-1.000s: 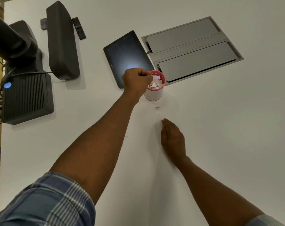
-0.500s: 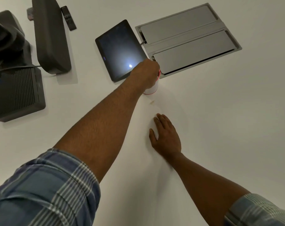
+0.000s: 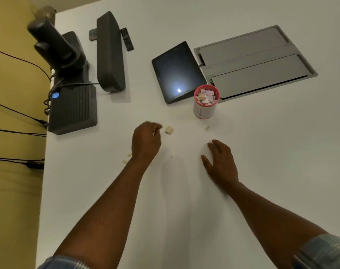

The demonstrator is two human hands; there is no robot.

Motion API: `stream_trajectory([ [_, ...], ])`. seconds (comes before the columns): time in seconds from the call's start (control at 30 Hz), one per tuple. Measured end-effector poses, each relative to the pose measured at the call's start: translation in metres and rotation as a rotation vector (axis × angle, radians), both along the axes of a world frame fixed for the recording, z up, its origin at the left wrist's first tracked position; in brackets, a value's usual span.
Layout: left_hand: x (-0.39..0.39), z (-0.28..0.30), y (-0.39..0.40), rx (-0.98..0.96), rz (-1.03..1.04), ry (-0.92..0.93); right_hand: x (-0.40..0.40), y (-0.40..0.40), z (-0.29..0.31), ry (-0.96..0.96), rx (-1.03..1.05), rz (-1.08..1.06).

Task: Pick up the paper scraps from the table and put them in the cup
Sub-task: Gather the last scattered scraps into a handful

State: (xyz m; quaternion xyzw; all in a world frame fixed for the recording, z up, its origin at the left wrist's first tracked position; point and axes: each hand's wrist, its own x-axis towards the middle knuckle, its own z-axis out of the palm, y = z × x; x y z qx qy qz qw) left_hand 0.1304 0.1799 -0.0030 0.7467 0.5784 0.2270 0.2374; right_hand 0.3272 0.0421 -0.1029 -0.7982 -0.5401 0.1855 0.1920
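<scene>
Right hand: the right hand (image 3: 221,164) is lying flat on the table (image 3: 262,152) nearest the viewer, fingers straight and spread, gripping nothing.
Left hand: the left hand (image 3: 146,142) is hovering just farther out, fingers loosely curled toward the thumb; I cannot tell whether anything tiny is sitting between the fingertips, and no scrap is showing there.
Near scraps: two small tan scraps (image 3: 127,158) are lying beside the left wrist, and a tiny pale fleck (image 3: 171,156) is lying between the two hands.
Curled scrap: a larger curled scrap (image 3: 169,130) is lying just beyond the left fingertips, apart from them.
Far scrap: one small scrap (image 3: 207,128) is lying between the right hand and the cup (image 3: 205,102), near the cup's base.
Cup: it is standing upright beyond both hands, already holding a heap of paper pieces, beside a dark tablet (image 3: 178,71) and a grey floor-box lid (image 3: 256,61).
Step in hand: the left hand seems to be reaching for the curled scrap.
Next move: it is probably calling for a fine pinch on that piece, then a carry forward and right over the rim.
</scene>
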Motion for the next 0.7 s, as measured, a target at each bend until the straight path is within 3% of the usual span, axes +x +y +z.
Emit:
stream_trajectory([
  [0.27,-0.092,-0.044,-0.038,-0.139,0.257,0.177,0.008,0.048,0.017,0.141,-0.06,-0.091],
  [0.37,-0.102,-0.054,-0.036,-0.333,0.374,0.253,-0.003,0.065,0.019,0.085,-0.112,-0.032],
  [0.47,-0.104,-0.061,-0.024,-0.499,0.492,0.19,-0.019,0.08,0.021,0.026,-0.114,0.043],
  [0.7,-0.078,-0.067,0.0,-0.469,0.391,0.142,-0.052,0.116,0.027,0.114,-0.097,0.027],
])
